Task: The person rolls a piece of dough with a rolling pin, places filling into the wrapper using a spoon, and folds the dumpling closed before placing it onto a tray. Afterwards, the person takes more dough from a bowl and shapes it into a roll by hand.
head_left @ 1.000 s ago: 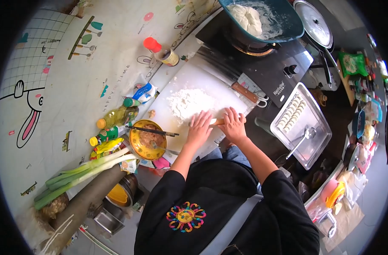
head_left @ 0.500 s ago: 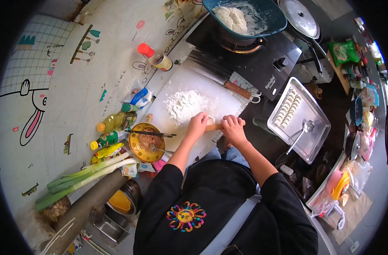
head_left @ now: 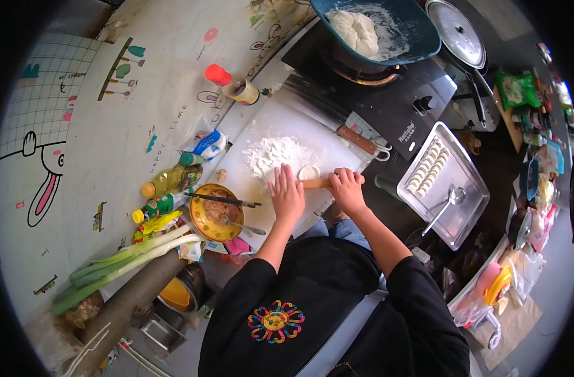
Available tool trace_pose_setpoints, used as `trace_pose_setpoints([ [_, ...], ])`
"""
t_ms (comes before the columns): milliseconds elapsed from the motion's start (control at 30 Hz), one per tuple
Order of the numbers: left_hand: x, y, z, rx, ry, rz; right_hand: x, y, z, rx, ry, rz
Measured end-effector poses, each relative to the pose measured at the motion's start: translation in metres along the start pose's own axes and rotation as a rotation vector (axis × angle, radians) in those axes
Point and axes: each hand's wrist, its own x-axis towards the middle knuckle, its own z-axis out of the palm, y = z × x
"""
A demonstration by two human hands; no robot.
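Note:
My right hand (head_left: 348,190) is wrapped round one end of a wooden rolling pin (head_left: 313,183). The pin lies low on the white cutting board (head_left: 249,141), against the near side of a small round dough wrapper (head_left: 309,173). With its fingers stretched out, my left hand (head_left: 287,196) rests at the near edge of a heap of white flour (head_left: 274,154), beside the pin's left end. To the left stands a yellow bowl (head_left: 199,227) of minced filling, with black chopsticks (head_left: 221,200) across its rim and a spoon in it.
A knife (head_left: 355,138) lies at the board's far edge. Beyond it, a blue basin (head_left: 419,47) holds dough (head_left: 355,32) above the stove. At right, a metal tray (head_left: 472,207) carries rows of dumplings (head_left: 429,168) and a ladle (head_left: 447,204). Bottles (head_left: 174,182) and leeks (head_left: 130,261) sit left.
My left hand has left the rolling pin and the wrapper and spread its fingers by the flour, so the wrapper now shows in full. My right hand still holds the pin.

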Motion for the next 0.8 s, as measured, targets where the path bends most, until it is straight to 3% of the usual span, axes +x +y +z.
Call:
trace_pose_setpoints([
  [33,-0.001,-0.002,0.002,-0.058,-0.095,-0.004,0.003,0.001,0.001,-0.007,-0.027,0.014],
  [233,0.022,0.002,0.007,0.094,-0.078,-0.001,0.029,0.000,-0.010,-0.038,-0.044,0.053],
  [567,0.090,0.005,-0.002,0.084,-0.077,-0.031,0.080,0.012,-0.006,-0.076,-0.069,0.135],
  [800,0.057,-0.003,0.001,0.037,-0.136,0.024,0.048,0.006,-0.002,-0.119,-0.092,0.060],
])
